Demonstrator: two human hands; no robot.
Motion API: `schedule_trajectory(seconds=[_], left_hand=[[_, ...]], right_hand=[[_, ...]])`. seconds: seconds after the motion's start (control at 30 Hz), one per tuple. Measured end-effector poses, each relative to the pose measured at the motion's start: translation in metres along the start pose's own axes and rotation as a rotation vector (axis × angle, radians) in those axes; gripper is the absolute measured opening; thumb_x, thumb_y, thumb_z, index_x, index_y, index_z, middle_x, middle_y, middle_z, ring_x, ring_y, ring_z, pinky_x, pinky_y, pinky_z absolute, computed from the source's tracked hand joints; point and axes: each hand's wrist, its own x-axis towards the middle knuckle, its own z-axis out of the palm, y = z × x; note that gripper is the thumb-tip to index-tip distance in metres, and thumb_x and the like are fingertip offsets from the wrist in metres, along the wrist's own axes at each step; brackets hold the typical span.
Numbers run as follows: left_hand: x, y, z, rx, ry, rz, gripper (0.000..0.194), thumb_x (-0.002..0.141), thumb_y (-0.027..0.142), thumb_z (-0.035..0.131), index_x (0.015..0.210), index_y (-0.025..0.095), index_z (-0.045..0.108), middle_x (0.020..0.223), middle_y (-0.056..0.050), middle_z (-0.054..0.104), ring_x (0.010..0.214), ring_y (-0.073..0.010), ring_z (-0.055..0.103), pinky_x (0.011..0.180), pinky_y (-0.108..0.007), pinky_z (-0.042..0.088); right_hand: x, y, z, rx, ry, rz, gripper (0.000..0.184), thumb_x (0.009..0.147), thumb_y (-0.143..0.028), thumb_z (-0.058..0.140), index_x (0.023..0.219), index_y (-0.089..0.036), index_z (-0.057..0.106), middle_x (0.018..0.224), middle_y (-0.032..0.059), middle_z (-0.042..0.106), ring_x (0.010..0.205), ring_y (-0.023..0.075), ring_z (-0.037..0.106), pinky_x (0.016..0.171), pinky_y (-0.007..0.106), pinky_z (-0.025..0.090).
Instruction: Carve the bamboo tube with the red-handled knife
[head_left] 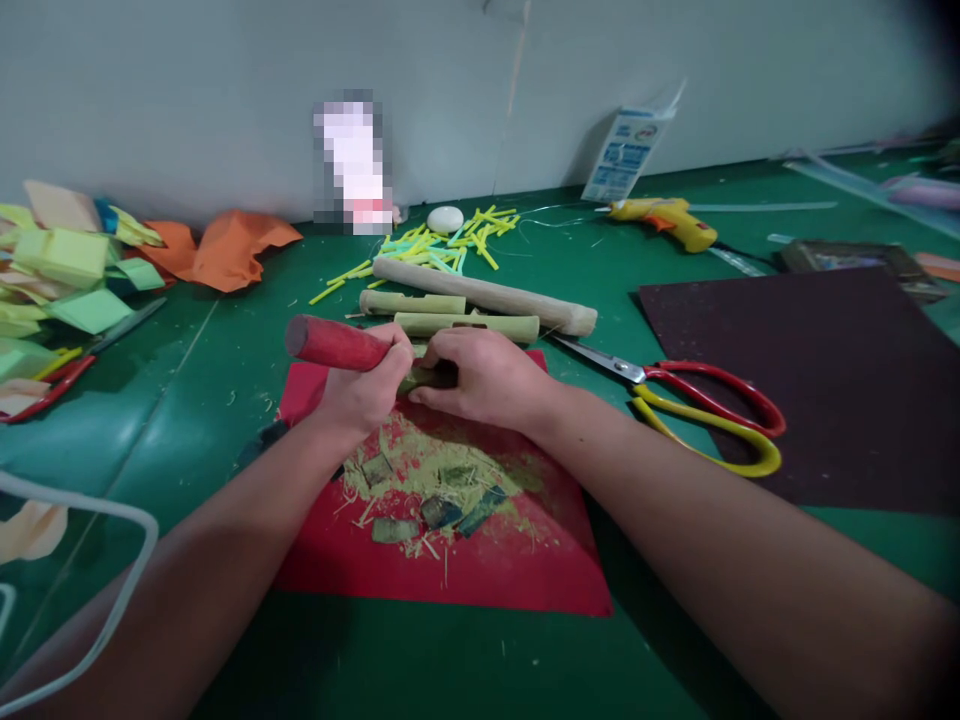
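We have our left hand (367,388) wrapped round a red handle (337,344), while our right hand (487,378) pinches a green bamboo piece (422,380) between thumb and fingers; the piece sits between both hands, over the far part of a red sheet (319,560) strewn with shavings (405,450). We cannot see what the handle ends in — if it slipped on the rounded bamboo, it could jab our right fingers close by. Loose shavings might also make the grip or the sheet slide. Just beyond lie two bamboo tubes (495,328) and a pale wooden stick (480,293); scissors (637,374) lie near our right forearm. The green table (420,670) meets a pale wall (465,90) along its far edge, with a carton (628,152), a glue gun (671,218) and cut straws (486,235) nearby — folded papers (64,258) crowd toward its far left corner.
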Motion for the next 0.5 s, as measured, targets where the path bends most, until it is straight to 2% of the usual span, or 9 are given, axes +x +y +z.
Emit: schedule_trajectory(seconds=[0.2,0.3,0.4,0.5], left_hand=[[0.0012,-0.0003,-0.0018,0.039,-0.042,-0.022,0.025,0.081,0.019,0.048,0.056,0.02,0.043,0.054,0.004,0.04,0.055,-0.011,0.037,0.054,-0.027,0.031],[-0.0013,-0.0012,-0.0021,0.006,-0.043,-0.027,0.027,0.081,0.021,0.048,0.056,0.02,0.041,0.055,0.004,0.037,0.055,-0.0107,0.035,0.054,-0.027,0.031],[-0.0046,-0.0011,-0.0018,-0.051,-0.094,-0.044,0.026,0.077,0.02,0.049,0.053,0.019,0.04,0.053,0.004,0.037,0.054,-0.0104,0.035,0.053,-0.027,0.031],[-0.0058,-0.0005,-0.0003,-0.098,-0.008,-0.038,0.025,0.076,0.018,0.049,0.053,0.019,0.041,0.053,0.004,0.039,0.054,-0.0103,0.036,0.054,-0.026,0.033]], right_hand=[[0.0004,-0.0001,-0.0016,0.01,-0.033,-0.001,0.024,0.08,-0.036,0.077,0.081,-0.014,0.067,0.08,0.004,0.065,0.076,0.0156,0.054,0.068,0.028,0.035],[0.0007,0.0007,-0.0012,0.009,-0.037,-0.02,0.023,0.08,-0.036,0.078,0.082,-0.015,0.069,0.079,0.0034,0.065,0.076,0.0158,0.054,0.069,0.028,0.035],[0.0014,0.0019,-0.0006,0.01,-0.042,-0.026,0.022,0.08,-0.036,0.077,0.081,-0.015,0.068,0.079,0.0031,0.064,0.075,0.0158,0.054,0.069,0.029,0.035],[0.0019,0.0021,-0.0005,-0.003,-0.041,-0.029,0.022,0.079,-0.035,0.077,0.081,-0.015,0.066,0.08,0.0034,0.064,0.076,0.016,0.053,0.069,0.029,0.035]])
